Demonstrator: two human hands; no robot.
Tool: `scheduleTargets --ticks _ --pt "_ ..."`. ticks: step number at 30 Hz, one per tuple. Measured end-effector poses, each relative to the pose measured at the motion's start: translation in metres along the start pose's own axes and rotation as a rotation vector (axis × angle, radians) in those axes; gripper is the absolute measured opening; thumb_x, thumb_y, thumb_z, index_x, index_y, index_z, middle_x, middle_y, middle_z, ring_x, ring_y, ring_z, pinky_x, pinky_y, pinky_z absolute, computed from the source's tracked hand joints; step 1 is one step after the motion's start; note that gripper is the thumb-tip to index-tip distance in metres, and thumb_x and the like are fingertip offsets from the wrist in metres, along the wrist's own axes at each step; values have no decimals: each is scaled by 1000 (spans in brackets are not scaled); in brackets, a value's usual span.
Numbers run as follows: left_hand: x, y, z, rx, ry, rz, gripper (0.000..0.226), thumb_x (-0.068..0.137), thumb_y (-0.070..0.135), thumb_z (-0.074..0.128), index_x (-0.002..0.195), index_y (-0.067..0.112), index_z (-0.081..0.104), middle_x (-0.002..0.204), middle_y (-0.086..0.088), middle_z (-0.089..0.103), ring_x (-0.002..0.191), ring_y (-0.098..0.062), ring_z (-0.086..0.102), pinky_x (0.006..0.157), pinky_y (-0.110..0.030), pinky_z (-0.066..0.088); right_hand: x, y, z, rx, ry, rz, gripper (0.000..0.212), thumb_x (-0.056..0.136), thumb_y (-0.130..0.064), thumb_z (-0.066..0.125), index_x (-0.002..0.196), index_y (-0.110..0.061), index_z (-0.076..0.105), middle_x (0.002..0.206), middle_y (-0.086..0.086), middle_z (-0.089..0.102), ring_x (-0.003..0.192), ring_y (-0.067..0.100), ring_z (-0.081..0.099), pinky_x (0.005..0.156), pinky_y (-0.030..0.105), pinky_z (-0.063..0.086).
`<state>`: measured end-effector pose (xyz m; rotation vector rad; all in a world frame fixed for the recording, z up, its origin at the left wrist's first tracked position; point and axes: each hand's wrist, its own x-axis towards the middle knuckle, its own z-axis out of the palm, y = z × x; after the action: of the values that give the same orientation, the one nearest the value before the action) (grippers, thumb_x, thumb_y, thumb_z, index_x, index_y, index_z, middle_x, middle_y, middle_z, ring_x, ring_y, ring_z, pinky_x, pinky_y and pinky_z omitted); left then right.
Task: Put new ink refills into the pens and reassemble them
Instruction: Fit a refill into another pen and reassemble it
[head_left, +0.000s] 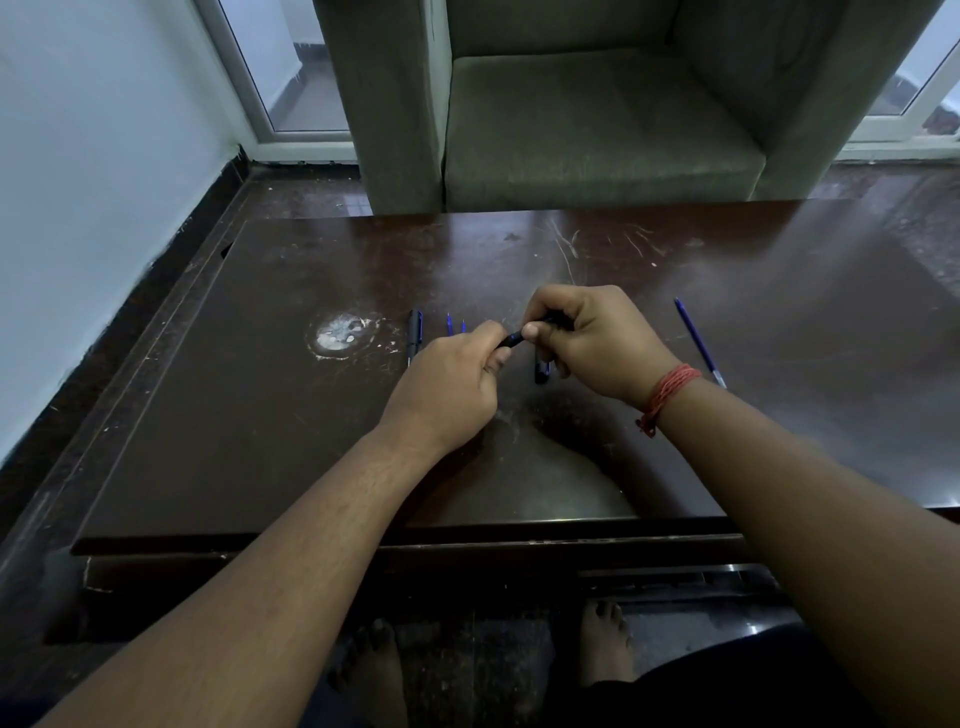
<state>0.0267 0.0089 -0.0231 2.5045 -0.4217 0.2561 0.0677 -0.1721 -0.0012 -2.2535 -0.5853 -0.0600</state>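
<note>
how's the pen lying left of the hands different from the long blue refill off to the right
The pen is thick and mostly dark with a clip; the refill is a thin, bare blue rod with a pale tip. The pen lies almost straight away from the person, while the refill lies at a slant, its near end further right. The pen sits close to the left hand; the refill lies apart, beyond the right hand. Both rest flat on the dark table, untouched.

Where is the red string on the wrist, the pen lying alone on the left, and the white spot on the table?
red string (670, 392), head view, middle of the band.
pen (414, 335), head view, mid barrel.
white spot (340, 335), head view, its centre.
</note>
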Motion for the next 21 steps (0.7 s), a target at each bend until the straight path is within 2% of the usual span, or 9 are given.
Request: scheduleTargets --ticks 6,8,10,12,14,15,18,21 --pt "-1 -1 0 21 16 7 16 100 21 50 87 11 52 61 -1 52 54 -24 50 49 -41 42 4 -2 2 7 -27 69 13 94 -17 64 82 -12 63 62 -4 64 47 -1 57 52 20 47" --pt "0 -1 -2 34 17 9 15 100 20 50 88 11 52 62 0 51 55 -26 50 49 -40 40 4 -3 1 46 -39 89 12 94 -18 65 82 -15 63 65 -3 66 49 1 60 53 21 49" --pt "1 -1 -4 32 26 1 13 100 19 50 90 11 53 62 1 50 56 -26 51 50 -37 37 3 -2 0 118 -31 93 7 92 -22 68 89 -16 65 71 -2 68 57 5 65 56 21 52" --pt "3 -3 -6 33 44 -21 13 101 20 48 93 11 53 62 2 51 55 -23 50 49 -35 33 5 2 -2 112 44 107 15 91 -29 68 100 -18 64 79 -2 67 66 9 65 60 22 53" --pt "4 -8 -8 43 63 -56 14 102 21 46 94 12 53 62 1 52 53 -20 50 48 -32 31 6 9 -5 -12 120 134 18 93 -35 65 102 -20 61 79 -5 60 69 9 59 61 21 48" --pt "4 -10 -9 45 74 -72 15 103 21 45 94 12 53 62 1 52 53 -19 50 48 -33 32 6 11 -6 -115 108 150 20 94 -39 62 100 -20 59 79 -7 57 71 10 56 61 23 45" --pt "4 -14 -11 52 94 -105 16 103 21 44 93 12 53 64 0 54 55 -21 52 48 -37 41 5 14 3 -399 -59 196 31 92 -49 59 100 -19 55 87 -5 54 82 17 54 71 33 49" --pt "4 -14 -10 56 98 -116 16 103 21 44 92 13 52 64 1 53 54 -20 51 47 -35 38 3 10 15 -524 -148 173 35 91 -47 62 102 -15 53 99 3 59 90 22 56 79 36 51"
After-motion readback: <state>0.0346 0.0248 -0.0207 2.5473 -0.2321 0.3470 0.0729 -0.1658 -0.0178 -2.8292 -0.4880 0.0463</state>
